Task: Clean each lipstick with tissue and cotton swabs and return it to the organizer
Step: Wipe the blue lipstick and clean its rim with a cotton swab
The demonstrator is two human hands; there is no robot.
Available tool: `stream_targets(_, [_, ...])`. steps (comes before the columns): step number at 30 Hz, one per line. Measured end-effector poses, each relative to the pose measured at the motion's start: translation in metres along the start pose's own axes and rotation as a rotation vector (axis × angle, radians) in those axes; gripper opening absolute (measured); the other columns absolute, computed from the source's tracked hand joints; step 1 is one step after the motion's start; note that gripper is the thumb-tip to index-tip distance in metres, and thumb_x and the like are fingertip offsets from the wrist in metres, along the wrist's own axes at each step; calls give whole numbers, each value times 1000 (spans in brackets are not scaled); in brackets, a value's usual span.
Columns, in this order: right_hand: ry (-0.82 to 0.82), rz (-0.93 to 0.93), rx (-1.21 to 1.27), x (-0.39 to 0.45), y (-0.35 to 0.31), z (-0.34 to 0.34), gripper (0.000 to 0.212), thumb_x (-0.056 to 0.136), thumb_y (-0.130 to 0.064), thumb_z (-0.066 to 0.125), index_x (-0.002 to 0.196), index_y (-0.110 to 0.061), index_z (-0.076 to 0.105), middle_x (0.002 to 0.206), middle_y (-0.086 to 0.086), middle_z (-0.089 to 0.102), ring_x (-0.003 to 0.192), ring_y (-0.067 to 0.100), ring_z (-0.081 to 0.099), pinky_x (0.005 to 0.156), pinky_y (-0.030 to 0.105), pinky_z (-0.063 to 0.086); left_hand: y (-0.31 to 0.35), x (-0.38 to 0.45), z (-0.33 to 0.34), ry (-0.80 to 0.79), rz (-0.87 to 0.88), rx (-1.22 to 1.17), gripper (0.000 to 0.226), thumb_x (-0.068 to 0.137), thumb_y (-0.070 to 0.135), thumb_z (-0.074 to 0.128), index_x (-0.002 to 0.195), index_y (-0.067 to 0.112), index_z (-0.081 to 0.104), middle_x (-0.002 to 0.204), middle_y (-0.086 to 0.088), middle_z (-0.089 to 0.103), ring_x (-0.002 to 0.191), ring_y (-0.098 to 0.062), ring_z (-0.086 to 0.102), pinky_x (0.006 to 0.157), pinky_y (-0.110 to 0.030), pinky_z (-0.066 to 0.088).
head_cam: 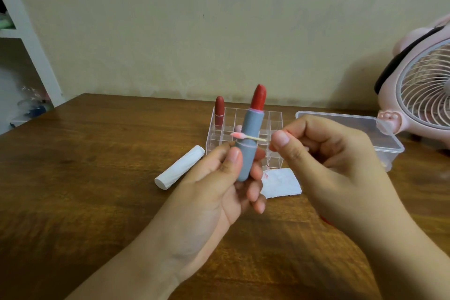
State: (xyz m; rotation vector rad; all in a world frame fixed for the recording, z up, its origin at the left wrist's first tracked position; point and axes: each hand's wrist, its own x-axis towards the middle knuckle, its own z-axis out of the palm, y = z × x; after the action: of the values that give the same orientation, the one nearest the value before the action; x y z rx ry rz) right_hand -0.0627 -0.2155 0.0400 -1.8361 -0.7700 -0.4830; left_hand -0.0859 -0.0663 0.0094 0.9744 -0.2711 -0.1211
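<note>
Grey lipstick (246,143) held upright above table (85,165), red tip wound out on top. Clear organizer (275,126) seen just behind, second red lipstick (219,111) stood in back-left slot. Bare wood left open at front-left of table. Grey tube gripped low by left hand (219,187), fingers curled round. Cotton swab (246,136) pinched by right hand (323,153), pink-stained tip laid across tube.
</note>
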Motion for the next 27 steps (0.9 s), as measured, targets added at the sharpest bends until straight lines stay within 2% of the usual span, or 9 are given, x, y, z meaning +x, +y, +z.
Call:
stream_targets(3, [24,6,-39,1,3,-5,24,85,-41,62,70,-22,62,52,-9,53,46,5,44,44,11,31,1,0,-1,32,2,-5,27,84,31,53,83,14,74,69,-5,55,54,-11,50,52,-25,48])
stream_targets(6, [35,30,-51,2,5,-9,22,84,-38,59,71,-21,63,54,-6,54,46,3,44,44,9,31,4,-1,-1,14,-17,-70,27,83,30,53,87,13,74,68,-4,51,52,-10,45,52,-25,48])
stream_targets(11, [21,36,35,1,4,-1,23,85,-36,58,69,-20,60,48,-11,50,42,4,41,42,13,32,9,-3,1,-60,2,-159,27,82,28,50,89,14,73,67,-4,46,53,-12,39,52,-27,47])
stream_targets(14, [19,32,32,1,3,-2,23,85,-35,59,69,-19,61,48,-9,50,43,5,41,42,14,32,8,-3,1,-79,0,-176,16,81,15,60,92,15,72,66,-4,45,53,-12,40,53,-28,47])
stream_targets(16, [30,49,20,2,4,-6,23,84,-35,59,70,-18,62,50,-7,51,44,5,41,43,11,32,7,-3,1,-79,0,-162,21,80,9,62,100,13,67,65,-4,45,51,-11,41,52,-28,48])
stream_targets(18, [35,59,23,2,5,-8,22,84,-34,60,70,-17,63,50,-9,51,44,2,41,44,8,31,7,-3,0,-68,-7,-138,24,80,12,59,103,15,63,65,-3,44,51,-11,41,52,-28,48])
stream_targets(22, [20,30,52,2,3,-6,22,84,-33,59,70,-17,63,52,-7,54,47,1,44,46,8,32,9,-4,-1,-91,-13,-125,19,79,17,57,91,19,71,69,-5,48,54,-14,44,55,-31,49])
stream_targets(24, [14,20,85,1,2,-4,20,83,-33,59,71,-17,63,54,-7,56,48,3,43,47,9,33,8,-4,-2,-101,-19,-96,19,79,20,57,93,15,70,72,-6,50,56,-14,47,55,-30,49])
stream_targets(27, [1,6,68,1,0,-3,20,85,-36,63,70,-22,62,55,-16,58,50,1,45,48,9,34,4,-3,-2,-112,-25,-59,26,81,21,55,98,6,67,74,-7,55,57,-13,49,56,-29,49])
